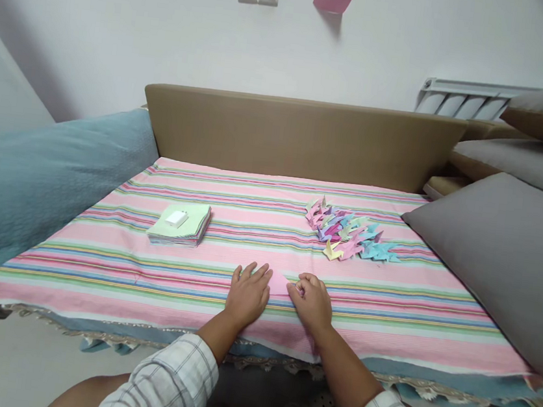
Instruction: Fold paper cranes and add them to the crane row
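Pink paper is held between left hand and right hand: edge pinned under left's flat, spread fingers; far tip pinched by right's curled, near-closed fingers. Best kept flat, edges aligned.

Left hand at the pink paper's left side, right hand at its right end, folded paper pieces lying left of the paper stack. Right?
One thing off: the folded paper pieces lie right of the paper stack, not left; the head view shows it. Left hand and right hand at the pink paper are as you say.
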The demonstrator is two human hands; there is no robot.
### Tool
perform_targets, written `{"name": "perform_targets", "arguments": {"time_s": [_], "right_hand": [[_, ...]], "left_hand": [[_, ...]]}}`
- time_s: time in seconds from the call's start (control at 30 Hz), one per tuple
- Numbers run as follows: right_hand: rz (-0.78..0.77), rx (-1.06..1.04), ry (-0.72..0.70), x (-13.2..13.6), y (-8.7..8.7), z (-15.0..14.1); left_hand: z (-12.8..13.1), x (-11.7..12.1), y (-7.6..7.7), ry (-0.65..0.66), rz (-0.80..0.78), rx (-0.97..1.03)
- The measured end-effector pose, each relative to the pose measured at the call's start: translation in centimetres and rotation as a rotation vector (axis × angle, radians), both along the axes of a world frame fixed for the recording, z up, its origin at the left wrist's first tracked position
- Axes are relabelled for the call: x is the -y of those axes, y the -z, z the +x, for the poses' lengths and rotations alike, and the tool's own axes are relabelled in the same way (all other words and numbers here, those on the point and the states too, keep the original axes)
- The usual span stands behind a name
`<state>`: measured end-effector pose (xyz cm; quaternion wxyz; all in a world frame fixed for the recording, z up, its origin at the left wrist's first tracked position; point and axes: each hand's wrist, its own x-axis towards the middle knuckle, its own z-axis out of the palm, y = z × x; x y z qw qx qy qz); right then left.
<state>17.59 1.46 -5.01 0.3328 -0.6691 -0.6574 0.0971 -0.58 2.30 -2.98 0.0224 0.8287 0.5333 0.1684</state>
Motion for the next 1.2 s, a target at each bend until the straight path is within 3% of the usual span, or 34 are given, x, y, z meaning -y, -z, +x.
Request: {"name": "perform_targets", "arguments": {"time_s": [0.4,0.63,0.73,0.97,1.2], "right_hand": [[0.058,-0.023,-0.002,0.1,0.2,0.1],[0.137,-0.029,-0.064,0.5,0.8,0.5],[0.237,0.043,-0.115,1.2,0.9,0.4],[0.387,0.387,-0.383,2.2,1.0,-0.1],[0.341,0.383,-0.318,2.6,1.3,-0.2]], "left_hand": [[-0.7,-1.3,-0.1,-0.009,-0.212,0.065],[-0.8,-1.6,-0.2,-0.007,-0.258,0.08],[-0.9,-1.7,0.0,-0.005,-0.25,0.082],[-0.9,-1.7,0.4,-0.004,-0.212,0.071],[-0.9,-1.7,0.1,-0.006,-0.222,0.054]]}}
